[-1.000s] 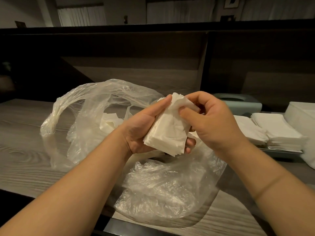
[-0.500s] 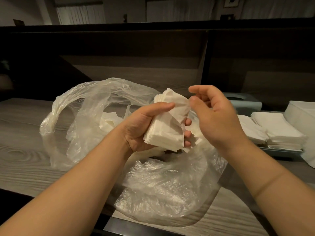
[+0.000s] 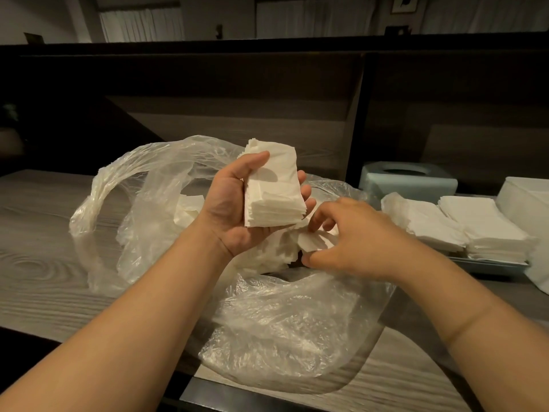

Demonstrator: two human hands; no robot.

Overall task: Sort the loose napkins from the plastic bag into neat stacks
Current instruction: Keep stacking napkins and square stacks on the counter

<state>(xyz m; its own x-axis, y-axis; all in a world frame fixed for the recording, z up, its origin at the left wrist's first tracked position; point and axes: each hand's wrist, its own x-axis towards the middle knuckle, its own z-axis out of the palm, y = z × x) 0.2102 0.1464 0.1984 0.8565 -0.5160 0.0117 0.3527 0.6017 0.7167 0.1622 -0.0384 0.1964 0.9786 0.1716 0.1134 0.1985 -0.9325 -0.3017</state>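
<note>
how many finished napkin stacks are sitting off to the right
2, side by side on the tray: the nearer stack beside the plastic bag, the farther stack right of it. Others may lie out of view.

the right hand (image 3: 353,236) has left the napkin stack (image 3: 271,191) and dropped into the plastic bag (image 3: 285,322), fingers now on the loose napkins (image 3: 312,242) there.

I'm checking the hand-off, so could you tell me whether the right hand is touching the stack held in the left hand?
Apart. The head view shows the right hand lower, at the loose napkins, below the stack.
</note>
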